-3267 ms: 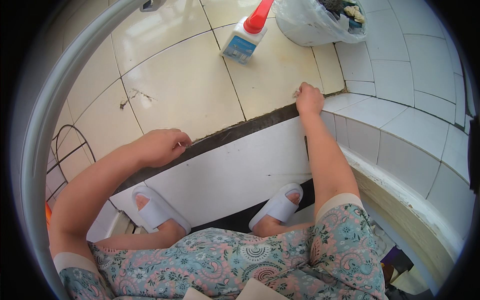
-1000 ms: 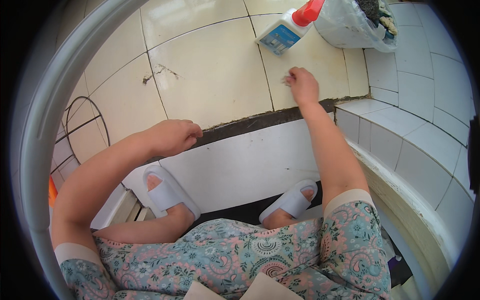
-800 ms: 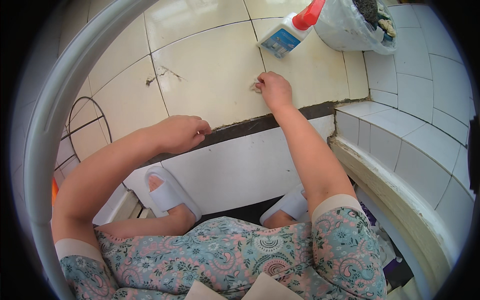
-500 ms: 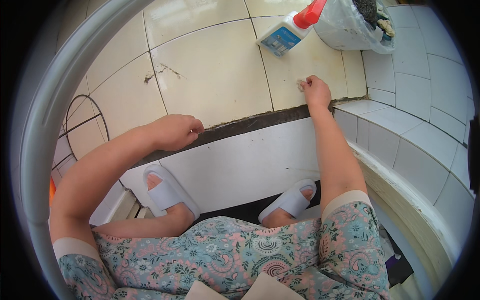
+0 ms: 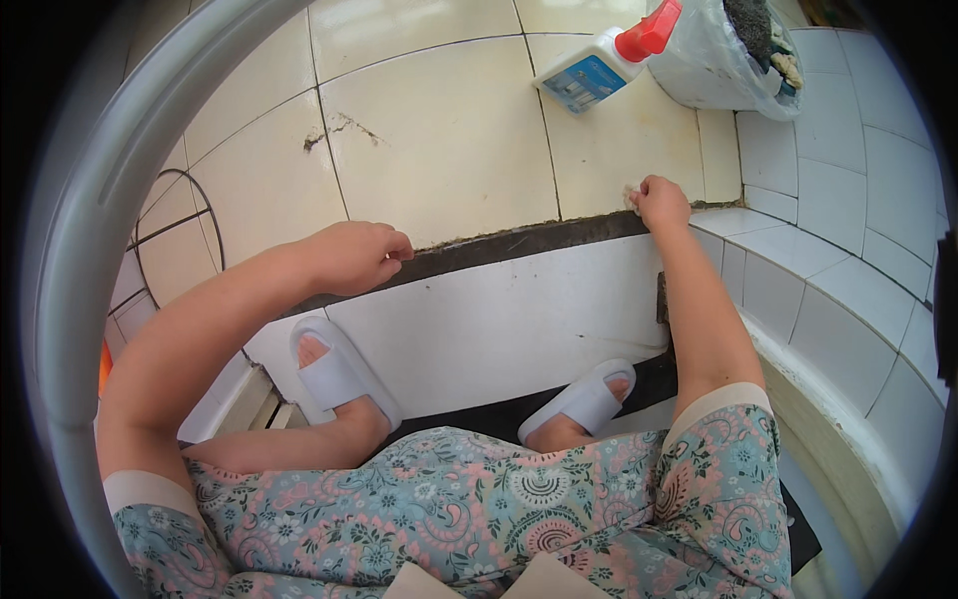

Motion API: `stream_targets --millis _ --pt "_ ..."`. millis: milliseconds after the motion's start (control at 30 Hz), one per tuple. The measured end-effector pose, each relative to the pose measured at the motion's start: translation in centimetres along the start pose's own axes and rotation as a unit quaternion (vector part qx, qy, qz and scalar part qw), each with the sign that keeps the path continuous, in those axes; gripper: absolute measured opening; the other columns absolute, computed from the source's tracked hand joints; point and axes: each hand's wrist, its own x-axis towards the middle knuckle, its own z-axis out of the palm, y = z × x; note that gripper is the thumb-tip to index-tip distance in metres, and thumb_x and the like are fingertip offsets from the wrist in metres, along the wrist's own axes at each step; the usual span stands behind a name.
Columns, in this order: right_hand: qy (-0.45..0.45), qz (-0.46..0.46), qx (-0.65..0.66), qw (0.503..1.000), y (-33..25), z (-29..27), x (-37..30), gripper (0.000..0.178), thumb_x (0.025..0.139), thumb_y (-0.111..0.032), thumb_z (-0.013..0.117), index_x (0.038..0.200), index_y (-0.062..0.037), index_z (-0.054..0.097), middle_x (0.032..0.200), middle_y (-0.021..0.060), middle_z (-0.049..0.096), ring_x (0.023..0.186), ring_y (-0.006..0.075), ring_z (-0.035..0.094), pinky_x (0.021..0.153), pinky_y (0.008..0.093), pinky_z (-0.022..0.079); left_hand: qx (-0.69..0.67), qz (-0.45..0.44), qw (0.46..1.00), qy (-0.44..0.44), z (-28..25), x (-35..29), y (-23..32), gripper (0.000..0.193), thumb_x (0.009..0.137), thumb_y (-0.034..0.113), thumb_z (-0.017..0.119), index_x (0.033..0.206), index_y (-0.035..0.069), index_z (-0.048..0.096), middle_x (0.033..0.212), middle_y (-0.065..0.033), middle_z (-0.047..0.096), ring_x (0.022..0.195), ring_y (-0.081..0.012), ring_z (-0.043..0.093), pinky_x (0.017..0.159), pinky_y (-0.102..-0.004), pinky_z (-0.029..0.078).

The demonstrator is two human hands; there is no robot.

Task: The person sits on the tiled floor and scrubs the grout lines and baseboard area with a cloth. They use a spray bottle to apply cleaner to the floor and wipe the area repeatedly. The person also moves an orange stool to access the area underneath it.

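Note:
My right hand [image 5: 662, 203] pinches a small, crumpled off-white wad [image 5: 631, 196] against the cream floor tiles [image 5: 449, 140], close to their near edge. What the wad is made of is too small to tell. Over the dark strip [image 5: 509, 243] along that edge, farther left, my left hand [image 5: 357, 258] hovers or rests with loosely curled fingers; a small gap shows between thumb and fingers, and nothing is seen in it. Beyond my right hand stands a white bottle [image 5: 591, 72] with a blue label and a red spray head.
A white bin [image 5: 699, 80] lined with a clear bag, rubbish inside, stands at the back right. White wall tiles [image 5: 828, 150] and a ledge bound the right side. A grey curved tube [image 5: 95, 230] arches along the left. My slippered feet [image 5: 349, 374] are below the white step face.
My right hand has slid a little rightward and nearer over the tiles, still with the wad. The left hand has barely moved. The whole view has shifted slightly.

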Motion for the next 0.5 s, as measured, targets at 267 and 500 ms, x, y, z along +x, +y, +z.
stream_targets --millis 267,500 --pt "0.033 -0.213 0.047 0.975 -9.8 4.4 -7.4 0.014 0.076 -0.019 0.069 0.075 -0.0061 0.065 0.079 0.0111 0.066 0.079 0.03 0.062 0.068 0.041 0.05 0.008 0.004 1.0 -0.005 -0.1 0.7 0.8 0.027 0.088 0.014 0.048 0.109 0.003 0.061 0.107 -0.0142 0.062 0.098 -0.0307 0.06 0.085 -0.0388 0.047" --pt "-0.013 -0.163 0.098 0.982 -11.7 3.5 -7.9 0.008 0.076 -0.015 0.067 0.075 -0.0066 0.066 0.082 0.0091 0.065 0.084 0.0283 0.06 0.07 0.0399 0.05 -0.012 -0.006 1.0 0.018 -1.5 0.9 2.4 0.028 0.089 0.015 0.049 0.111 0.004 0.06 0.108 -0.0142 0.063 0.098 -0.0302 0.06 0.085 -0.0385 0.047"
